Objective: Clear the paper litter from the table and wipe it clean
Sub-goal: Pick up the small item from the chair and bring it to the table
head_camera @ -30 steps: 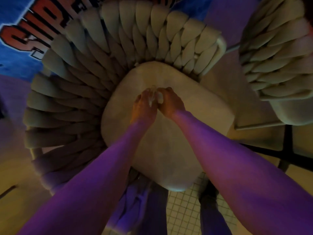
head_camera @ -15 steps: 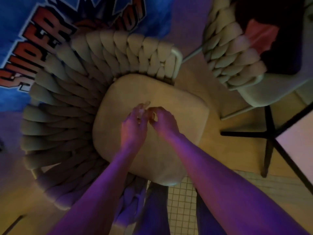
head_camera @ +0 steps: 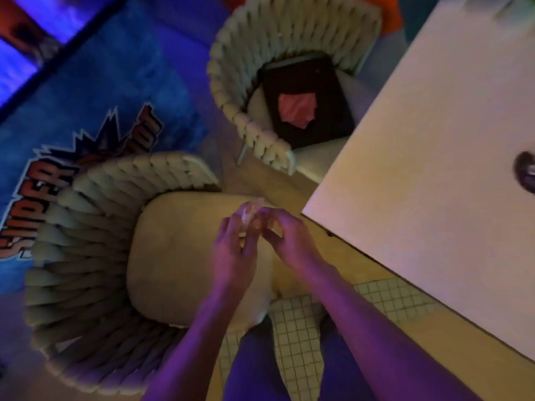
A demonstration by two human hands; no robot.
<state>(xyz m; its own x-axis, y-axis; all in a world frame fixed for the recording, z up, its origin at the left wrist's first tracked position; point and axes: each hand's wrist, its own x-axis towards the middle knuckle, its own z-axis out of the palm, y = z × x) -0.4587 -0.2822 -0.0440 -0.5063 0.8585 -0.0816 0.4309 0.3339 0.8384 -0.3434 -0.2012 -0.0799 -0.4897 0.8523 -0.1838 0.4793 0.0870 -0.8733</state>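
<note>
From the head camera, my view has swung right since a second ago: the table (head_camera: pixel 434 169), then out of sight, now fills the side beyond the near chair (head_camera: pixel 162 250). My left hand (head_camera: pixel 234 256) and right hand (head_camera: pixel 285 241) remain above that chair's seat, fingertips pinched together on a small pale scrap (head_camera: pixel 249 215), probably paper litter, though it is blurred. On the table, well away from the chair, sits a dark object (head_camera: pixel 525 175). I judge wiping is not yet begun.
</note>
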